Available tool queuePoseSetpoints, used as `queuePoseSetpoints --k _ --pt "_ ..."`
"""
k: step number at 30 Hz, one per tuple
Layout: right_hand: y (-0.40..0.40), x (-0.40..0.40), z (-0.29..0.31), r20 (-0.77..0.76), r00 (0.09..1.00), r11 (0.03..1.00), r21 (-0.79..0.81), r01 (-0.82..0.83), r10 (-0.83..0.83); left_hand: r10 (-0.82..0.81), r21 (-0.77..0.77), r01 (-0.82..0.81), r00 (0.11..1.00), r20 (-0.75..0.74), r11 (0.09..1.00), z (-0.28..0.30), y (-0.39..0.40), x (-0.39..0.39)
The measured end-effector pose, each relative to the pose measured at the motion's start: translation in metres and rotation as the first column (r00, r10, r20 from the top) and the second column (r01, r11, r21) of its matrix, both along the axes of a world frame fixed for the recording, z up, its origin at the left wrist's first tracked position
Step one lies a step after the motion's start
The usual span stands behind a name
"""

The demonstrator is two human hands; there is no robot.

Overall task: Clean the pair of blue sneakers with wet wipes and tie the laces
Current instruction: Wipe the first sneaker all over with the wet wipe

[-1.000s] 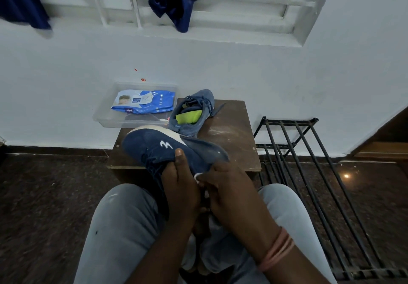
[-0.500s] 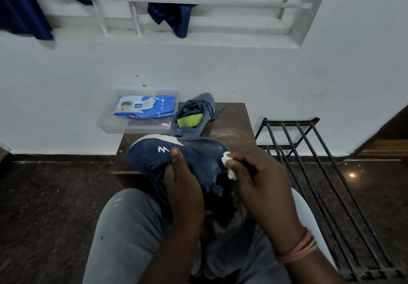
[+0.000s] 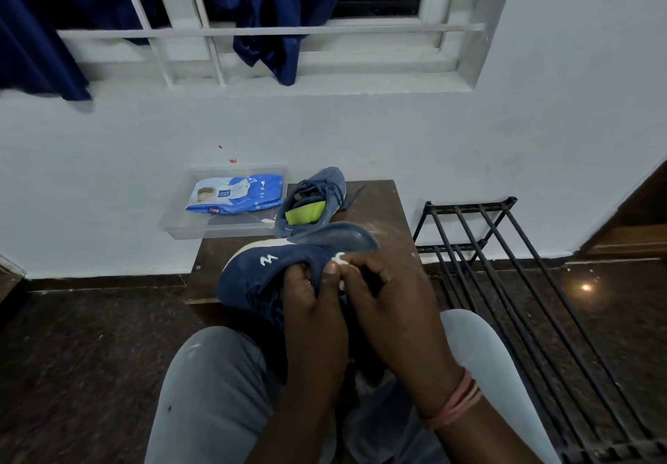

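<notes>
A dark blue sneaker (image 3: 274,268) with a white logo lies on its side over my lap, sole turned away. My left hand (image 3: 310,305) grips its upper from below. My right hand (image 3: 382,301) pinches a small white wet wipe (image 3: 339,259) against the shoe's edge near the toe. The second blue sneaker (image 3: 314,200), with a yellow-green insole, stands on the brown table (image 3: 379,218) behind. A blue pack of wet wipes (image 3: 234,194) lies in a clear plastic tray (image 3: 180,225) at the table's left.
A black metal rack (image 3: 505,254) stands on the dark floor to the right. The white wall and a barred window with blue curtains (image 3: 267,30) are behind the table. My grey-trousered knees (image 3: 213,384) fill the bottom.
My right hand with the wipe has moved in closer to my left hand along the shoe. The camera has tilted upward a little.
</notes>
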State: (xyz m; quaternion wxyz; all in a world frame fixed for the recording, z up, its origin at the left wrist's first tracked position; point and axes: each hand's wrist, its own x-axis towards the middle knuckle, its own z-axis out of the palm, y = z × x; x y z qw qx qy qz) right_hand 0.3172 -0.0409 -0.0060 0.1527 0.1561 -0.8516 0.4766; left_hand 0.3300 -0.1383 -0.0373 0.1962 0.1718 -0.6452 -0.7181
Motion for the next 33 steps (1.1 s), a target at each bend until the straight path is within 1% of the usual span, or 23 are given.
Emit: queuePoseSetpoints --k 2,3,4,7,10,11,12,13,15,16,17,18,19,20,21,24,25,26,27,29,30,31,33 --pt "0.001 0.003 0.001 0.017 0.998 0.998 0.025 -0.06 0.06 0.02 0.005 -0.019 0.999 -0.034 1.0 -0.003 -0.003 0.001" --pt "0.002 0.003 0.002 0.003 0.999 0.998 0.031 -0.055 0.055 0.024 0.018 -0.023 0.998 -0.051 1.0 -0.003 -0.003 0.002" --pt "0.002 0.002 0.003 -0.022 0.999 0.999 0.028 -0.024 0.025 0.032 0.022 -0.031 0.997 -0.066 0.999 -0.003 -0.003 0.004" --pt "-0.004 -0.001 0.006 -0.14 0.983 0.993 0.006 0.122 -0.12 0.068 -0.04 -0.072 0.993 -0.1 0.997 0.004 -0.002 0.008" --pt "-0.01 -0.003 0.01 -0.182 0.965 0.981 -0.081 0.179 -0.191 0.079 -0.051 -0.085 0.99 -0.118 0.995 0.007 -0.003 0.007" --pt "-0.01 -0.002 0.012 -0.188 0.964 0.98 -0.085 0.178 -0.191 0.071 -0.047 -0.077 0.99 -0.119 0.996 0.01 -0.004 0.007" --pt "-0.01 0.0 0.014 -0.197 0.969 0.988 -0.065 0.14 -0.15 0.063 -0.026 -0.067 0.991 -0.118 0.997 0.011 -0.005 0.007" --pt "-0.009 0.003 0.015 -0.198 0.978 0.997 -0.028 0.068 -0.072 0.061 0.011 -0.06 0.991 -0.117 0.998 0.012 -0.006 0.007" --pt "-0.006 0.007 0.017 -0.137 0.985 0.994 0.029 -0.104 0.107 0.049 0.064 -0.041 0.99 -0.13 0.997 0.013 -0.008 0.009" --pt "-0.005 0.006 0.019 -0.115 0.985 0.991 0.044 -0.126 0.13 0.031 0.06 -0.024 0.991 -0.133 0.998 0.013 -0.008 0.01" --pt "-0.004 0.003 0.02 -0.122 0.988 0.995 0.056 -0.083 0.089 0.003 0.044 0.003 0.991 -0.136 0.999 0.013 -0.008 0.01" --pt "-0.003 -0.002 0.021 -0.141 0.99 0.998 0.064 -0.007 0.016 -0.025 0.05 0.032 0.991 -0.131 0.998 0.015 -0.007 0.01" --pt "-0.002 -0.008 0.023 -0.152 0.987 0.996 0.063 0.071 -0.061 -0.052 0.079 0.062 0.991 -0.124 0.995 0.016 -0.004 0.009" --pt "-0.002 -0.012 0.026 -0.153 0.983 0.992 0.058 0.111 -0.101 -0.064 0.099 0.076 0.99 -0.122 0.992 0.017 -0.003 0.009" --pt "-0.003 -0.013 0.028 -0.15 0.984 0.992 0.066 0.11 -0.099 -0.067 0.103 0.08 0.99 -0.125 0.991 0.018 -0.003 0.008" --pt "-0.004 -0.004 0.029 -0.087 0.995 0.993 0.111 -0.047 0.057 -0.03 0.074 0.042 0.987 -0.157 0.996 0.017 -0.01 0.008" --pt "-0.004 -0.004 0.028 -0.062 0.995 0.991 0.113 -0.072 0.08 -0.027 0.08 0.041 0.985 -0.173 0.996 0.016 -0.011 0.009" --pt "-0.003 -0.008 0.026 -0.047 0.997 0.992 0.118 -0.049 0.055 -0.032 0.09 0.049 0.985 -0.172 0.995 0.015 -0.01 0.009" --pt "-0.002 -0.014 0.023 -0.054 0.999 0.991 0.133 0.017 -0.01 -0.047 0.094 0.063 0.987 -0.157 0.994 0.015 -0.009 0.009" --pt "-0.001 -0.021 0.022 -0.116 0.985 0.979 0.148 0.142 -0.125 -0.064 0.072 0.073 0.99 -0.124 0.995 0.014 -0.005 0.006" --pt "-0.003 -0.018 0.023 -0.112 0.987 0.984 0.121 0.131 -0.118 -0.059 0.062 0.066 0.991 -0.119 0.996 0.015 -0.005 0.006" --pt "-0.004 -0.011 0.024 -0.08 0.995 0.994 0.09 0.068 -0.061 -0.049 0.067 0.058 0.991 -0.121 0.996 0.016 -0.006 0.005" --pt "-0.006 0.005 0.027 0.008 0.993 0.991 0.065 -0.115 0.115 -0.024 0.134 0.041 0.992 -0.12 0.99 0.014 -0.012 0.005"
